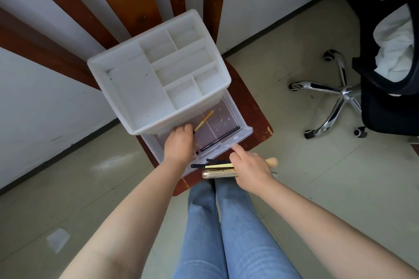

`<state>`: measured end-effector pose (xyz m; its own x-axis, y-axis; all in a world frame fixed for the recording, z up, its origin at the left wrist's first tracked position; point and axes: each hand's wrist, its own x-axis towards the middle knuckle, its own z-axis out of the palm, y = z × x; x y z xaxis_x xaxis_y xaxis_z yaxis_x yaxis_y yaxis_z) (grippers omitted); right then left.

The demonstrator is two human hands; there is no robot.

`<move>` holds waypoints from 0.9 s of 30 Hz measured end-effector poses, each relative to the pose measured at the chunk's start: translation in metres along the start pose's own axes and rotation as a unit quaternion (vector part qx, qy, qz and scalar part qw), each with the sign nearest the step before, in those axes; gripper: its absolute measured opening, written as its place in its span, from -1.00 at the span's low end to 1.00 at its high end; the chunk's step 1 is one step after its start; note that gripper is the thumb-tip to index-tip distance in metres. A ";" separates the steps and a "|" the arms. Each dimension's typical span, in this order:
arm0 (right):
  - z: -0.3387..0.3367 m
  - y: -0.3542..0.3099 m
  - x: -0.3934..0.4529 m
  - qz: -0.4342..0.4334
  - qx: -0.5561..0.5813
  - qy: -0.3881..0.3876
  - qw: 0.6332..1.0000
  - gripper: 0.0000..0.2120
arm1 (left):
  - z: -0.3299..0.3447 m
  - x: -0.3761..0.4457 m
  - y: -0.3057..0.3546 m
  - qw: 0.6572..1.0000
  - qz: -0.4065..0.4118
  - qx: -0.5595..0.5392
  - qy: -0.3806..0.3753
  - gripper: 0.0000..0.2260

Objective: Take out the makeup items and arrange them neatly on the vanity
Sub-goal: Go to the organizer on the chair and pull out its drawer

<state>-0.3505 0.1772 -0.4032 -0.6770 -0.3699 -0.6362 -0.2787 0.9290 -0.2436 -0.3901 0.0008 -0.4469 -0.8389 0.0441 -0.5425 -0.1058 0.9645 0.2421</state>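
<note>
Left hand [179,142] in drawer [246,132], fingertips hidden, grip unclear, right hand [250,169] clutching makeup tools [214,166].

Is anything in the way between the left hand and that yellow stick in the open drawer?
Nothing visible. The left hand is already inside the drawer, its fingers at the yellow stick's near end.

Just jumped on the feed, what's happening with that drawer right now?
A person is emptying the clear drawer pulled out of a white organizer on a wooden chair. The left hand reaches in by a yellow pencil; a black pencil lies inside. The right hand grips a bundle of collected makeup items.
</note>
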 end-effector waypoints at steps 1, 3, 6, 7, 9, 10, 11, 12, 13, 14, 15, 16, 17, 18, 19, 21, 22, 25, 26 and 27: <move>0.000 0.001 0.000 -0.006 -0.004 0.000 1.000 -0.74 | -0.001 0.003 0.000 1.000 0.016 0.025 -0.009 -0.81; 0.003 0.004 0.000 -0.016 -0.009 0.006 1.000 -0.74 | -0.006 0.006 0.001 0.997 0.045 0.062 -0.022 -0.80; 0.008 0.006 0.001 -0.031 -0.020 0.045 0.998 -0.73 | -0.011 0.006 0.004 0.991 0.102 0.068 -0.049 -0.80; 0.007 0.006 0.001 -0.035 -0.020 0.051 0.998 -0.66 | -0.011 0.005 0.007 0.989 0.120 0.054 -0.065 -0.81; 0.006 0.007 0.001 -0.030 -0.025 0.046 0.998 -0.52 | -0.011 0.002 0.014 0.985 0.144 0.013 -0.099 -0.82; 0.007 0.008 0.002 -0.029 -0.026 0.052 0.998 -0.50 | -0.010 0.002 0.018 0.983 0.148 -0.004 -0.107 -0.81; 0.008 0.009 0.001 -0.030 -0.030 0.056 0.998 -0.49 | -0.010 0.003 0.021 0.983 0.143 -0.016 -0.110 -0.81; 0.007 0.009 0.001 -0.037 -0.031 0.058 0.997 -0.48 | -0.011 0.004 0.023 0.985 0.133 -0.021 -0.112 -0.81; 0.007 0.010 0.001 -0.046 -0.031 0.063 0.996 -0.48 | -0.012 0.006 0.025 0.986 0.124 -0.019 -0.114 -0.81; 0.007 0.010 0.001 -0.050 -0.030 0.068 0.996 -0.49 | -0.013 0.008 0.027 0.985 0.119 -0.015 -0.121 -0.82; 0.008 0.011 0.002 -0.054 -0.027 0.075 0.995 -0.49 | -0.015 0.010 0.028 0.985 0.113 -0.017 -0.132 -0.83; 0.008 0.012 0.002 -0.056 -0.023 0.081 0.995 -0.49 | -0.017 0.012 0.030 0.983 0.102 -0.029 -0.148 -0.86; 0.009 0.012 0.002 -0.059 -0.021 0.087 0.994 -0.49 | -0.019 0.013 0.030 0.981 0.088 -0.049 -0.166 -0.91; 0.009 0.013 0.003 -0.061 -0.020 0.091 0.994 -0.49 | -0.020 0.014 0.030 0.977 0.074 -0.068 -0.186 -0.96; 0.009 0.013 0.003 -0.062 -0.022 0.095 0.993 -0.49 | -0.022 0.015 0.028 0.974 0.069 -0.082 -0.202 -0.98; 0.011 0.013 0.003 -0.067 -0.023 0.096 0.993 -0.49 | -0.021 0.016 0.023 0.966 0.075 -0.102 -0.225 -0.95; 0.012 0.014 0.003 -0.069 -0.024 0.094 0.993 -0.49 | -0.022 0.017 0.020 0.963 0.080 -0.105 -0.234 -0.95; 0.013 0.016 0.003 -0.072 -0.035 0.103 0.991 -0.49 | -0.022 0.014 0.012 0.959 0.102 -0.060 -0.258 -0.94; 0.012 0.016 0.003 -0.074 -0.039 0.104 0.991 -0.49 | -0.023 0.011 0.010 0.959 0.106 -0.031 -0.260 -0.94; 0.011 0.016 0.003 -0.078 -0.045 0.104 0.991 -0.49 | -0.025 0.007 0.007 0.962 0.106 -0.007 -0.253 -0.91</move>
<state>-0.3495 0.1910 -0.4174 -0.7438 -0.5119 -0.4297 -0.4436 0.8590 -0.2555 -0.4096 0.0011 -0.4290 -0.4766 0.3638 -0.8003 0.0282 0.9162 0.3997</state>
